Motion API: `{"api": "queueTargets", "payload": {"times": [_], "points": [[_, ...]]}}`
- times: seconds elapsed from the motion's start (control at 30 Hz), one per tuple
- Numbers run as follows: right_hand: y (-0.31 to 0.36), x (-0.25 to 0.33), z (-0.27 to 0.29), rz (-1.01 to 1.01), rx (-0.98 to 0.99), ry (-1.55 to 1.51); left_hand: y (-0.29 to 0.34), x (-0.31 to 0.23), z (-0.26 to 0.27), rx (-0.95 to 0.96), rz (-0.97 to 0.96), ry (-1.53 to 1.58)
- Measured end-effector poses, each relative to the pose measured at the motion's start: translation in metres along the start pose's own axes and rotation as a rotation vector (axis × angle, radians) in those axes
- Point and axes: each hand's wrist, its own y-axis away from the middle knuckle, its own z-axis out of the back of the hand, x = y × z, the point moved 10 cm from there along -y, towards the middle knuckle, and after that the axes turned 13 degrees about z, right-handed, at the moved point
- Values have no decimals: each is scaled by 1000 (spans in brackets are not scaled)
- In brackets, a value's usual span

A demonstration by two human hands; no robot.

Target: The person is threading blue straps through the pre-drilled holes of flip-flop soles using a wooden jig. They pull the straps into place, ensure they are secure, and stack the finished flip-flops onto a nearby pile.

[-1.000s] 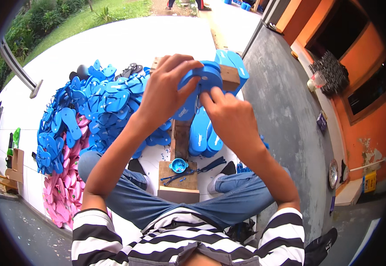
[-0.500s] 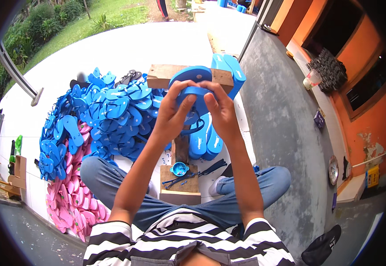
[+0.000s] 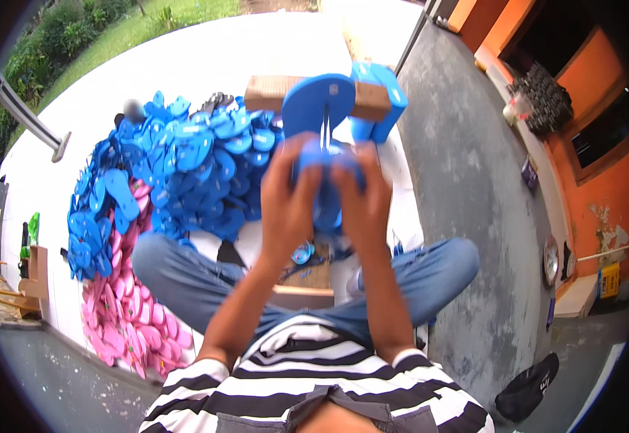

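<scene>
A blue flip-flop (image 3: 319, 173) is gripped between my hands, blurred by motion. My left hand (image 3: 287, 195) closes on its left side and my right hand (image 3: 363, 195) on its right, thumbs toward me. Just beyond my fingers, a blue sole (image 3: 317, 102) stands up in front of a wooden crossbar (image 3: 265, 92). A thin metal prong (image 3: 325, 128) runs from the sole toward my hands. Whether sole and held piece are one flip-flop, I cannot tell. Below my wrists, a small blue cup (image 3: 303, 252) sits on a wooden base (image 3: 310, 277).
Left of my hands lies a large heap of blue flip-flops (image 3: 195, 148), with a pink flip-flop pile (image 3: 134, 307) nearer me. Stacked blue soles (image 3: 392, 105) stand right of the crossbar. My crossed legs (image 3: 430, 278) flank the wooden base. Grey floor (image 3: 459, 187) stretches rightward.
Both hands have come nearer to me, still holding the blue flip-flop. The blue sole beyond them now shows more of its face, and the metal prong has come into sight.
</scene>
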Motion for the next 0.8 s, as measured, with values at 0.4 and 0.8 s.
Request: {"api": "queueTargets", "payload": {"times": [0.4,0.8], "points": [[102,-45,-30,-248,285,460,43,107,43,-37,493,-95],[118,-61,-56,-742,44,-324,9,54,45,-56,129,-381]]}}
